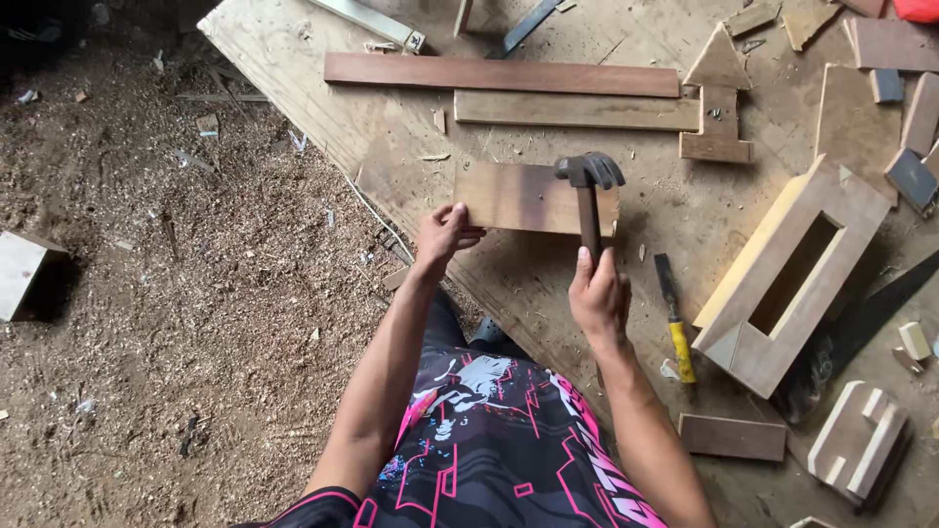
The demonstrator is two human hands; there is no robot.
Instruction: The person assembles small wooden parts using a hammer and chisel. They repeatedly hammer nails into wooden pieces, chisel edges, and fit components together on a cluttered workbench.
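The left hand point(445, 235) pinches the left end of a short board point(533, 198) lying flat on the plywood table point(293, 59); its grip is clenched on the edge. The right hand point(599, 293) is closed around the handle of a hammer point(588, 186), whose dark claw head sits over the board's right end.

A glancing blow could make the board skid, since only fingertips pin it, and those fingers lie near enough to be hurt if it jumps. A hit so near the end could split the grain.

The board is smooth, brown and rectangular; the table is scuffed and dusty. A yellow-handled chisel point(675, 323) and an open wooden box frame point(792, 279) lie just right, and sawdust point(196, 293) covers the ground to the left.
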